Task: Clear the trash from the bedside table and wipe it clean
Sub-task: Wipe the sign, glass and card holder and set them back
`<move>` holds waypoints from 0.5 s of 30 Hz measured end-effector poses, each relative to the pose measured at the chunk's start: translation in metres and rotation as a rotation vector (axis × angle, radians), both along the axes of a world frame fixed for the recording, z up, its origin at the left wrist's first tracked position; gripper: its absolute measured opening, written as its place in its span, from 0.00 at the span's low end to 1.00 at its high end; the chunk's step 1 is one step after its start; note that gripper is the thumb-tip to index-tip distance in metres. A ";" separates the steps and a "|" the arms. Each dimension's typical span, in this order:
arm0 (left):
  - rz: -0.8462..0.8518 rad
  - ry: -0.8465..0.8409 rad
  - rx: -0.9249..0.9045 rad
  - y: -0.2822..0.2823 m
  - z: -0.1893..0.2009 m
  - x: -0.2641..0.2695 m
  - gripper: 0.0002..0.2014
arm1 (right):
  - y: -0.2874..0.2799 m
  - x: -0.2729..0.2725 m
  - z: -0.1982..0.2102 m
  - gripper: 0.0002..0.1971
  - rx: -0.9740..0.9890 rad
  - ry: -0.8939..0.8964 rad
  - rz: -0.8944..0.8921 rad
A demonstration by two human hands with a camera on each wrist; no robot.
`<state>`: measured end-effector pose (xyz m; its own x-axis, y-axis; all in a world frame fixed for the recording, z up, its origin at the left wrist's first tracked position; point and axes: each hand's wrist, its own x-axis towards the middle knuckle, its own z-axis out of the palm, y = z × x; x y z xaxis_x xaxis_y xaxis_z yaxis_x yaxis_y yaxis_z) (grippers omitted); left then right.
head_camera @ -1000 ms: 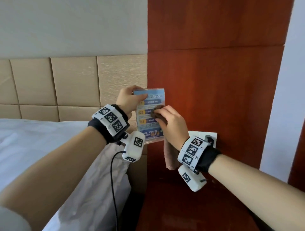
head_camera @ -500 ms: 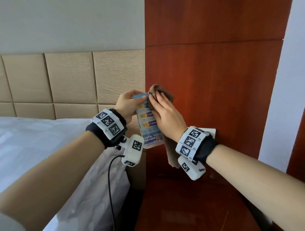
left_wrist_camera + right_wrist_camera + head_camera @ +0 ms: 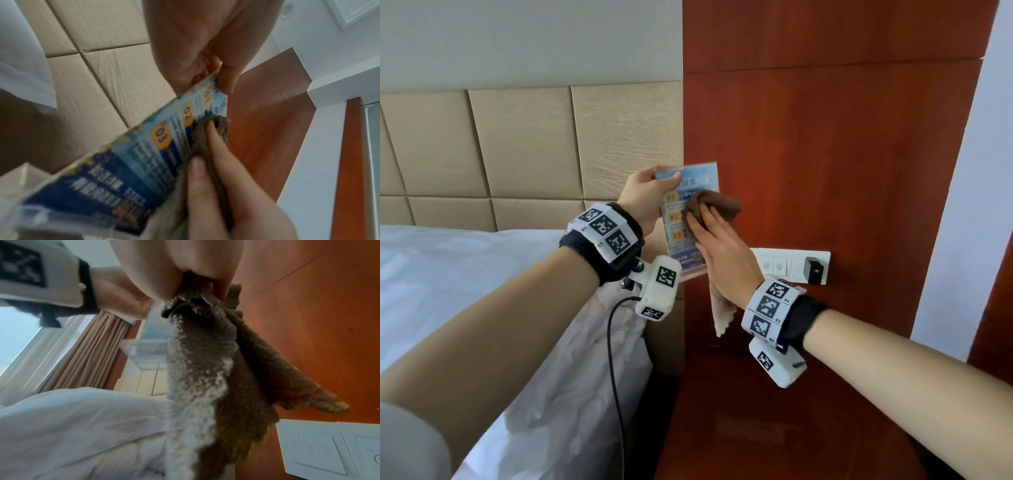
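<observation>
A clear acrylic sign stand [image 3: 688, 192] with a blue printed card is held up in the air above the reddish wooden bedside table [image 3: 774, 428]. My left hand [image 3: 650, 195] pinches its upper left corner, thumb on the front. My right hand [image 3: 714, 236] presses a brown cloth [image 3: 717, 204] against the card's face; the cloth's loose end [image 3: 720, 315] hangs below the wrist. In the left wrist view the sign stand [image 3: 144, 154] lies under the cloth [image 3: 207, 138]. The right wrist view shows the cloth [image 3: 216, 361] draped in front of the stand's clear base [image 3: 146, 350].
A bed with white bedding [image 3: 465, 274] lies to the left, with a tan padded headboard [image 3: 517, 154] behind. A red wood wall panel [image 3: 825, 154] carries a white switch plate [image 3: 791, 265] with a black plug. A black cable [image 3: 616, 359] hangs from my left wrist.
My right hand with the cloth rose from the card's middle to its top edge, then came back down to the middle. The left hand kept holding the stand.
</observation>
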<state>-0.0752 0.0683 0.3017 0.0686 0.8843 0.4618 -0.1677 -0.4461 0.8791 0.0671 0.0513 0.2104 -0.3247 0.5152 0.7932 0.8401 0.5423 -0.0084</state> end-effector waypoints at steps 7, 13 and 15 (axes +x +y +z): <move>-0.199 -0.023 -0.061 -0.002 -0.010 0.005 0.15 | 0.007 0.001 0.041 0.24 -0.052 0.172 0.077; -0.226 -0.105 -0.121 -0.003 -0.011 0.007 0.18 | 0.002 -0.005 0.030 0.25 -0.053 0.111 0.144; -0.224 -0.158 -0.158 -0.001 -0.010 0.005 0.20 | -0.002 -0.008 0.018 0.24 -0.043 0.047 0.169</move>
<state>-0.0702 0.0676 0.2922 0.2082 0.9170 0.3403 -0.3864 -0.2425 0.8899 0.0592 0.0490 0.2283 -0.3725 0.4903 0.7879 0.7353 0.6739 -0.0717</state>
